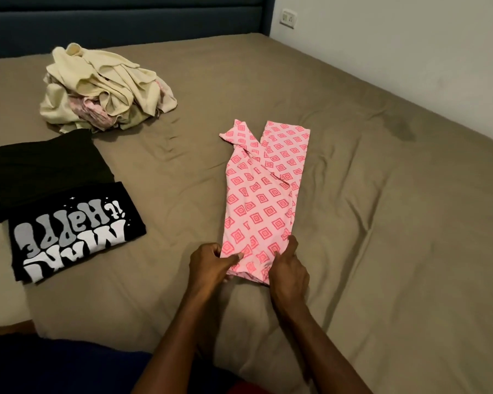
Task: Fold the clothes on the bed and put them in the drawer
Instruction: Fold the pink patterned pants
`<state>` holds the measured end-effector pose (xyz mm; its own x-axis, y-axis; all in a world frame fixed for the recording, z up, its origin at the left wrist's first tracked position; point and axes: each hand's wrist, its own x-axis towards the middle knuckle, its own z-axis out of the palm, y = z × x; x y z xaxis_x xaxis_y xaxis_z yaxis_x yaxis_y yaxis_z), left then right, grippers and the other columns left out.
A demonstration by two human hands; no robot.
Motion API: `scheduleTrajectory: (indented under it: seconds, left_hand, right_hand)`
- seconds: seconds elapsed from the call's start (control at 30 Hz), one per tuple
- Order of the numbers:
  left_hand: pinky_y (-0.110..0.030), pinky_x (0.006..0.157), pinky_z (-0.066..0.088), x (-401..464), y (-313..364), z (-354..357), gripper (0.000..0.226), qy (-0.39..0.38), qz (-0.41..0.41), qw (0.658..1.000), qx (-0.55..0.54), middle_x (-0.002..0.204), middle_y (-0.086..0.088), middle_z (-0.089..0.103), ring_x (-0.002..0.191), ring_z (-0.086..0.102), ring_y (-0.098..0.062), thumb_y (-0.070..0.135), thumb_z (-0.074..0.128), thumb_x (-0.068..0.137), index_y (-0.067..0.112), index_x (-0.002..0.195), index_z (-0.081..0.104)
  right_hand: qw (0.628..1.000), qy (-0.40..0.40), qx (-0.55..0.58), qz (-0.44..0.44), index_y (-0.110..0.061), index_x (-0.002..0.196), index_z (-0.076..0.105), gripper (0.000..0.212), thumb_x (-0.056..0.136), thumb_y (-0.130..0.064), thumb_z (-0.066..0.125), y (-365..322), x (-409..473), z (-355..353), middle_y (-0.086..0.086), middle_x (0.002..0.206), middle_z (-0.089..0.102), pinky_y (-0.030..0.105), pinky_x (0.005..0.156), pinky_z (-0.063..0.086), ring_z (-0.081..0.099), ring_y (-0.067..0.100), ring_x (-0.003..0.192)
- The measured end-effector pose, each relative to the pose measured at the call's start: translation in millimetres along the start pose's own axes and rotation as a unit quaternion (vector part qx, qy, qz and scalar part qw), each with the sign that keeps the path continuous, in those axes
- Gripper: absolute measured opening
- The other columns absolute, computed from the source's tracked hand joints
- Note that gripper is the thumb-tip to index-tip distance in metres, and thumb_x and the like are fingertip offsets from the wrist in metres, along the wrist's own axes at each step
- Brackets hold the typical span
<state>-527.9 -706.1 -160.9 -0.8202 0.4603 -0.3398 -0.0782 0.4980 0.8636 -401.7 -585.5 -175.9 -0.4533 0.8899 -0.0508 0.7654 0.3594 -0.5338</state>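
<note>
single head-worn view, forward and down over the bed (353, 194), perhaps close

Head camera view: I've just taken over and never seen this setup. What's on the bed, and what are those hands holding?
There is no machine: one camera on a person's head looks down at their bare hands. The left hand and right hand both pinch the near end of a pink diamond-patterned garment, laid lengthwise on the olive-brown bedsheet. To the left lie a folded black printed T-shirt, a folded plain black garment and an unfolded pile of cream clothes.
</note>
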Motion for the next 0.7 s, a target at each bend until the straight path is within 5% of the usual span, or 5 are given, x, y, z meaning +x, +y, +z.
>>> scheduleTrajectory:
  seconds: [0.13, 0.27, 0.43, 0.57, 0.7]
  left_hand:
    - [-0.043, 0.061, 0.064, -9, -3, -4, 0.030, -0.024, -0.016, 1.000, -0.002, 0.078, 0.000, 0.078, 0.058, 0.074, -0.018, 0.035, 0.091, 0.074, 0.011, 0.082, 0.076]
    - [-0.037, 0.063, 0.064, -15, -12, -4, 0.033, -0.052, -0.034, 0.995, 0.072, 0.084, 0.000, 0.079, 0.061, 0.074, -0.016, 0.041, 0.090, 0.074, 0.013, 0.085, 0.076]
    - [-0.026, 0.055, 0.035, -20, -7, -1, 0.059, 0.062, 0.022, 0.961, 0.270, 0.080, 0.002, 0.066, 0.069, 0.060, -0.014, 0.076, 0.075, 0.070, 0.021, 0.079, 0.056]
    - [-0.028, 0.056, 0.044, -22, -6, -6, 0.046, 0.134, 0.056, 0.964, 0.223, 0.073, 0.007, 0.064, 0.064, 0.058, -0.011, 0.067, 0.071, 0.081, 0.024, 0.078, 0.056]
    - [-0.025, 0.056, 0.043, -20, -13, -7, 0.023, 0.154, 0.094, 0.968, 0.172, 0.077, 0.010, 0.068, 0.065, 0.062, -0.008, 0.047, 0.068, 0.093, 0.025, 0.087, 0.062]
  right_hand:
    - [0.997, 0.018, 0.063, 0.029, -0.020, 0.150, 0.028, 0.050, 0.106, -0.030, 0.049, 8, -5, 0, 0.014, 0.122, 0.070, 0.040, 0.079, 0.052, 0.067, 0.034, 0.098]
    - [1.000, -0.009, -0.013, -0.025, -0.022, 0.154, 0.024, 0.053, 0.107, -0.043, 0.039, 28, -23, 5, 0.008, 0.118, 0.070, 0.037, 0.076, 0.048, 0.068, 0.031, 0.095]
    - [0.986, 0.052, -0.089, -0.127, -0.004, 0.132, 0.059, 0.043, 0.099, -0.031, 0.059, 41, -19, 12, 0.011, 0.078, 0.072, 0.035, 0.048, 0.048, 0.066, 0.032, 0.056]
    - [0.973, 0.140, -0.087, -0.161, -0.009, 0.105, 0.067, 0.031, 0.093, -0.037, 0.059, 43, -2, 10, 0.007, 0.077, 0.067, 0.032, 0.044, 0.043, 0.062, 0.027, 0.054]
    - [0.980, 0.130, -0.078, -0.131, -0.013, 0.093, 0.058, 0.019, 0.099, -0.031, 0.057, 44, 44, 3, 0.006, 0.083, 0.061, 0.033, 0.049, 0.043, 0.059, 0.026, 0.063]
